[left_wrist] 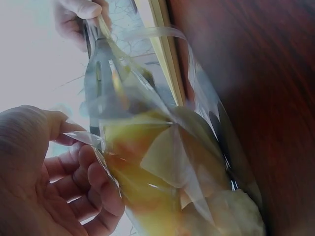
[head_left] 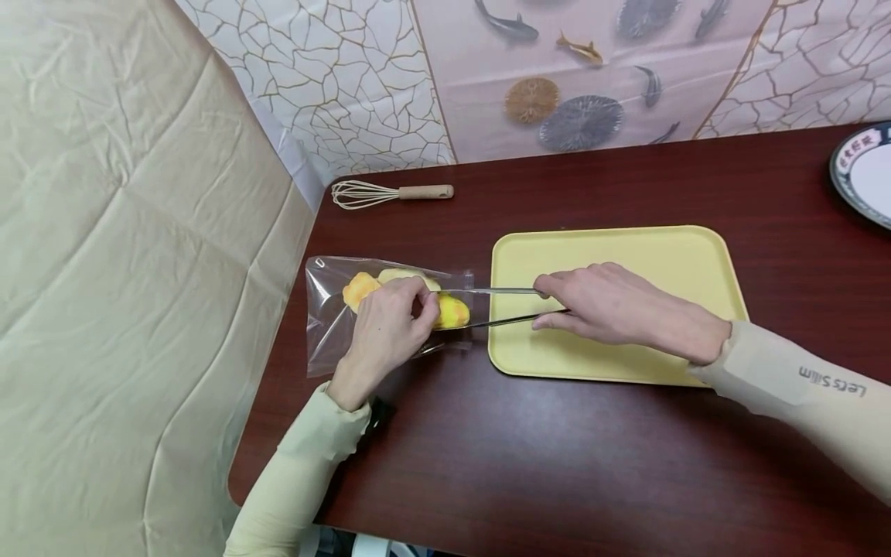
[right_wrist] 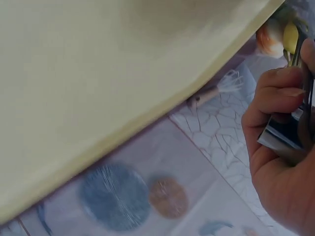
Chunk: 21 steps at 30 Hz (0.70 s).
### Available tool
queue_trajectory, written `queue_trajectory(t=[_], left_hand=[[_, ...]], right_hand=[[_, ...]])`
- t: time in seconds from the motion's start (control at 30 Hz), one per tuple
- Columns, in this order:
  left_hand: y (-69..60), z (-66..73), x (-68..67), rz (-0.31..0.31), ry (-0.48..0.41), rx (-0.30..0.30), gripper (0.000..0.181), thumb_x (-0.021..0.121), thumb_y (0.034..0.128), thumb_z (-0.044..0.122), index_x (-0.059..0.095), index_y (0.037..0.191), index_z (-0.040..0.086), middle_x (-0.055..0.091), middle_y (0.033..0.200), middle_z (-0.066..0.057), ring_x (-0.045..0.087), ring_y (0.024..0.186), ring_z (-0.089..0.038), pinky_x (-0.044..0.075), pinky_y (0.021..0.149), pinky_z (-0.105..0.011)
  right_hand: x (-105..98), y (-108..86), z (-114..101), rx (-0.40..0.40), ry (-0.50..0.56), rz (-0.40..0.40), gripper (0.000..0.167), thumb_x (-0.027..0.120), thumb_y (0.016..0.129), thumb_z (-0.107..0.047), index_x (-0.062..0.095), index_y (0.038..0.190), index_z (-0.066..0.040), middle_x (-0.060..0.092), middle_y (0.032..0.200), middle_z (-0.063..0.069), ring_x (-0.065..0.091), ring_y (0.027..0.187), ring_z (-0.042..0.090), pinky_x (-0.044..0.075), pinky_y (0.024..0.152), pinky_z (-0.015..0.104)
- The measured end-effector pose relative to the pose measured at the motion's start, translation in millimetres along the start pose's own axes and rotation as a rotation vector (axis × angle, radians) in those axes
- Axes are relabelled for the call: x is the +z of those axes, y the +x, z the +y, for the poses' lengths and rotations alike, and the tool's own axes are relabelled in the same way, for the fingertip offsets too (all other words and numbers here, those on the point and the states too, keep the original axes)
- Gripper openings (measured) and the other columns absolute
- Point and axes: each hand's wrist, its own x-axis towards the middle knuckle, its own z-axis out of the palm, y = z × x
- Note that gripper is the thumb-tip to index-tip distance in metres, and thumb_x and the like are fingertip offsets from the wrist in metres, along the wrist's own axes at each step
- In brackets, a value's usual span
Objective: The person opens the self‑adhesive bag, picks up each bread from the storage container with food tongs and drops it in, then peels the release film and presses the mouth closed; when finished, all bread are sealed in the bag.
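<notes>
A clear plastic bag [head_left: 327,344] lies at the left of the table with several yellow, orange and pale food-like pieces inside. My left hand [head_left: 390,321] pinches the bag's film near its mouth, as the left wrist view shows. My right hand [head_left: 612,302] grips metal tongs [head_left: 511,291] over the yellow tray [head_left: 626,247]. The tongs' arms reach left into the bag's mouth, on either side of a yellow, mango-like piece [head_left: 454,312]. An orange piece [head_left: 360,291] and a pale piece [head_left: 404,274] lie deeper in the bag, partly hidden by my left hand.
A whisk [head_left: 425,192] with a wooden handle lies at the back left. At the right edge stands a plate [head_left: 842,182] with a patterned rim, partly out of view. Patterned cloth [head_left: 348,77] hangs behind the dark red table [head_left: 487,464].
</notes>
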Motion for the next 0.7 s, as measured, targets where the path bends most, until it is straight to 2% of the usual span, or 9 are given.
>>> queue_trajectory(t=[0.13, 0.27, 0.4, 0.53, 0.7], left_hand=[[-0.8, -0.1, -0.3, 0.003, -0.002, -0.002, 0.018, 0.067, 0.0930, 0.013, 0.064, 0.075, 0.013, 0.061, 0.065, -0.001, 0.060, 0.062, -0.022, 0.048, 0.054, -0.039], [-1.6, -0.9, -0.7, 0.003, -0.007, -0.022, 0.018, 0.067, 0.0928, 0.013, 0.064, 0.075, 0.013, 0.060, 0.062, -0.001, 0.058, 0.059, -0.022, 0.047, 0.054, -0.038], [-2.0, -2.4, -0.7, -0.009, -0.011, -0.032, 0.018, 0.067, 0.0937, 0.012, 0.065, 0.076, 0.013, 0.061, 0.062, -0.001, 0.056, 0.058, -0.021, 0.046, 0.053, -0.036], [-1.9, -2.7, -2.5, -0.015, -0.011, -0.040, 0.018, 0.066, 0.0944, 0.012, 0.064, 0.077, 0.013, 0.060, 0.062, 0.000, 0.055, 0.057, -0.020, 0.044, 0.053, -0.034], [-1.3, -3.3, -3.7, -0.015, -0.004, -0.038, 0.019, 0.066, 0.0952, 0.013, 0.065, 0.077, 0.014, 0.060, 0.062, 0.001, 0.054, 0.057, -0.020, 0.043, 0.052, -0.035]], right_hand=[[8.3, 1.8, -3.1, 0.050, 0.055, -0.011, 0.033, 0.080, 0.097, -0.044, 0.064, 0.098, -0.015, 0.057, 0.076, -0.009, 0.047, 0.061, 0.010, 0.042, 0.059, 0.032], [14.0, 1.6, -6.9, 0.060, 0.056, -0.013, 0.035, 0.081, 0.097, -0.044, 0.066, 0.101, -0.013, 0.065, 0.082, -0.007, 0.050, 0.063, 0.011, 0.048, 0.062, 0.036], [14.5, -4.3, -6.9, 0.099, 0.051, -0.017, 0.037, 0.082, 0.096, -0.045, 0.068, 0.104, -0.012, 0.069, 0.085, -0.006, 0.051, 0.064, 0.011, 0.050, 0.064, 0.036], [13.6, -12.9, -4.8, 0.129, 0.059, -0.029, 0.033, 0.080, 0.098, -0.045, 0.064, 0.096, -0.015, 0.060, 0.074, -0.007, 0.046, 0.061, 0.011, 0.043, 0.061, 0.033], [12.9, -20.1, -7.1, 0.086, 0.033, 0.010, 0.034, 0.077, 0.100, -0.043, 0.056, 0.086, -0.020, 0.045, 0.067, -0.009, 0.039, 0.058, 0.009, 0.037, 0.058, 0.030]])
